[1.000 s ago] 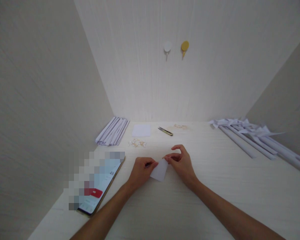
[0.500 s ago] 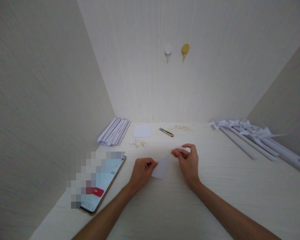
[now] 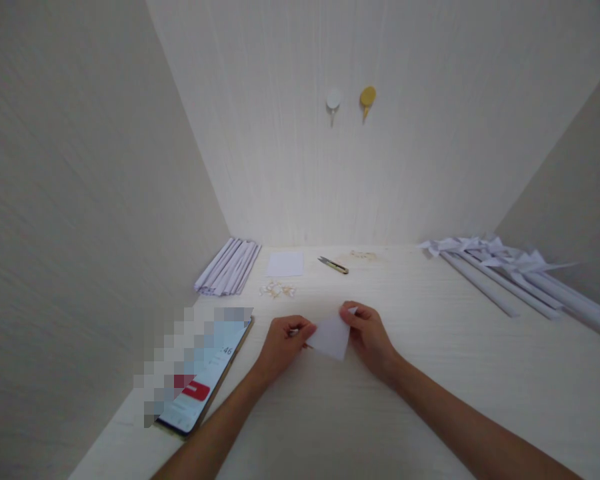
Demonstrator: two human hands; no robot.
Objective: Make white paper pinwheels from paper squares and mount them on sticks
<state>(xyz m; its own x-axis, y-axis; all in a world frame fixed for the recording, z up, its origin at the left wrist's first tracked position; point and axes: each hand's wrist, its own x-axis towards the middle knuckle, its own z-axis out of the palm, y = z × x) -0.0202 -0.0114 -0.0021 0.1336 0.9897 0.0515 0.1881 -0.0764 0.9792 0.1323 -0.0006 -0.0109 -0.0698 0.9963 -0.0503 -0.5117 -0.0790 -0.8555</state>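
A small piece of white paper (image 3: 331, 337) is stretched between my two hands above the table. My left hand (image 3: 287, 343) pinches its left corner between thumb and fingers. My right hand (image 3: 370, 333) grips the upper right corner, thumb on top, the other fingers mostly hidden behind the sheet. Beyond the hands lies a pair of thread snips (image 3: 333, 265) with dark blades. A square white sheet (image 3: 285, 264) rests flat to the left of the snips, and in front of it is a little heap of small white and tan pieces (image 3: 278, 289), too small to identify.
At the back left lies a bundle of rolled paper sticks (image 3: 229, 267). On the right are long paper tubes with folded paper pinwheel-like tops (image 3: 505, 257). A phone (image 3: 210, 380) leans near my left forearm. Two hooks, white (image 3: 333, 100) and yellow (image 3: 367, 97), are on the back wall.
My right hand, which was apart from the paper with its fingers raised, has come down and taken hold of the paper's right corner. The paper has shifted slightly right.
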